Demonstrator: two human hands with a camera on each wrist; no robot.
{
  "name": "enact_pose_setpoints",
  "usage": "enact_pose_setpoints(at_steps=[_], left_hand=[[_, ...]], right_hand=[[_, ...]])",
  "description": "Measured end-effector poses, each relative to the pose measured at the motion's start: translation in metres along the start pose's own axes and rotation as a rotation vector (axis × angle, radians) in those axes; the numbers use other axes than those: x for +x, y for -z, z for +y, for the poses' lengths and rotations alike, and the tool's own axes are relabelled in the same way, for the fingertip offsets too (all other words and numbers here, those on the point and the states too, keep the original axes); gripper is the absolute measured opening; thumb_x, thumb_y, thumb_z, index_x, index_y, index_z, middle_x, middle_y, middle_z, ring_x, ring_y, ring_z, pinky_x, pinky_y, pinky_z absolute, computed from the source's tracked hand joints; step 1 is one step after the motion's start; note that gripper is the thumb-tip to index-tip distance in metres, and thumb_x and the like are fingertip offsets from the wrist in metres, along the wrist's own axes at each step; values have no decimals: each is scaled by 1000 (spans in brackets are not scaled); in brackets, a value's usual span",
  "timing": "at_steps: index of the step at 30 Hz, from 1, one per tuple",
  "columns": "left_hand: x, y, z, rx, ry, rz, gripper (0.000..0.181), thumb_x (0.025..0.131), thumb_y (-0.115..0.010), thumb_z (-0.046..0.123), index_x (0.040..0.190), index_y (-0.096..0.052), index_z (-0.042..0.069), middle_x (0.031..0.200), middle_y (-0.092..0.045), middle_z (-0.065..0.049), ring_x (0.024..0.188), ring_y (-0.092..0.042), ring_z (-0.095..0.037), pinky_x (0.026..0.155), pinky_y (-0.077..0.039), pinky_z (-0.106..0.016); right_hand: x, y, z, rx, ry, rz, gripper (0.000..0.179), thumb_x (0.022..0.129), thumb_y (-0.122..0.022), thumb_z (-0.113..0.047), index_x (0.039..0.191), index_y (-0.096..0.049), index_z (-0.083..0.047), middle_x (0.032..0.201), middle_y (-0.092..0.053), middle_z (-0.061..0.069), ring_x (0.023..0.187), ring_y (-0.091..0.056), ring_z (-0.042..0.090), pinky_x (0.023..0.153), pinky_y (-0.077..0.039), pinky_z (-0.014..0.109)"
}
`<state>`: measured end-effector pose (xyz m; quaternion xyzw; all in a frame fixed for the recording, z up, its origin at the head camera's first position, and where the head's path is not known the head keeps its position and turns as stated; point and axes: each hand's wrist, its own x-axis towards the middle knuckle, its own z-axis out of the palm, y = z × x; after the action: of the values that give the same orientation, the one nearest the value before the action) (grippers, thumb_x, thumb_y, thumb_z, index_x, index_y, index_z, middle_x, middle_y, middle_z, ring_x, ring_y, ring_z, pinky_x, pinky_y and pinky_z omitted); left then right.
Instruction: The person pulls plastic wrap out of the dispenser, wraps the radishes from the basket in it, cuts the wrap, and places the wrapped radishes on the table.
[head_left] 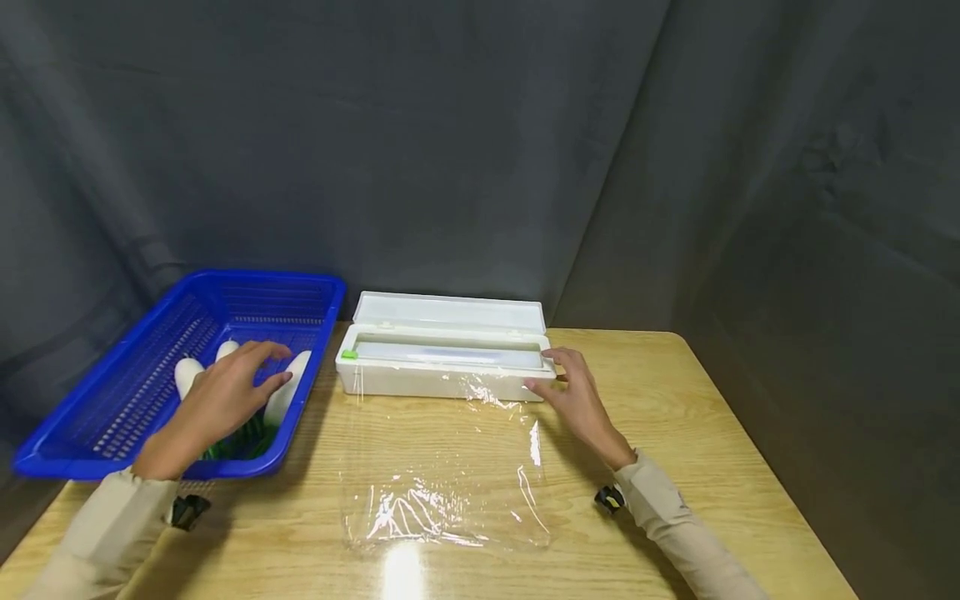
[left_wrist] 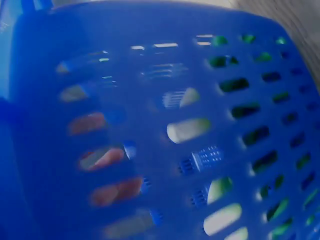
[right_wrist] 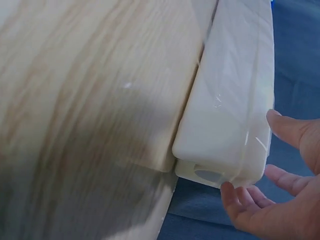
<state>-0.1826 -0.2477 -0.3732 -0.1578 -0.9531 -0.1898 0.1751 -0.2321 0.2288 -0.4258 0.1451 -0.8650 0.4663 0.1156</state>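
A white cling film dispenser stands on the table with its lid raised. Clear cling film stretches from its front over the tabletop toward me. My right hand holds the dispenser's right end, thumb at the front and fingers over the top corner. In the right wrist view its fingertips touch that end. My left hand hovers over a blue basket, thumb and fingers apart with nothing seen between them. Beneath it lie several long white vegetables with green parts, partly hidden by the hand.
A green slider sits at the dispenser's left end. Dark grey curtain hangs behind the wooden table and along its right side. The basket's slotted wall fills the left wrist view, blurred.
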Motion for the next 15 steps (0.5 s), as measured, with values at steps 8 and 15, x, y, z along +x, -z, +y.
enact_pose_setpoints(at_steps=[8, 15], left_hand=[[4, 2, -7, 35, 32, -243, 41, 94, -77, 18, 128, -66, -1, 121, -68, -27, 105, -67, -49, 68, -55, -60], [10, -3, -11, -29, 74, -305, 48, 91, -80, 13, 128, -61, -10, 120, -64, -34, 111, -62, -54, 86, -53, -64]], right_hand=[[2, -2, 6, -4, -11, -5, 61, 91, -80, -7, 142, -52, 11, 151, -44, 29, 135, -49, 44, 105, -52, 55], [5, 1, 8, -48, -31, -40, 70, 93, -79, -9, 149, -43, 16, 159, -38, 33, 146, -42, 47, 107, -51, 52]])
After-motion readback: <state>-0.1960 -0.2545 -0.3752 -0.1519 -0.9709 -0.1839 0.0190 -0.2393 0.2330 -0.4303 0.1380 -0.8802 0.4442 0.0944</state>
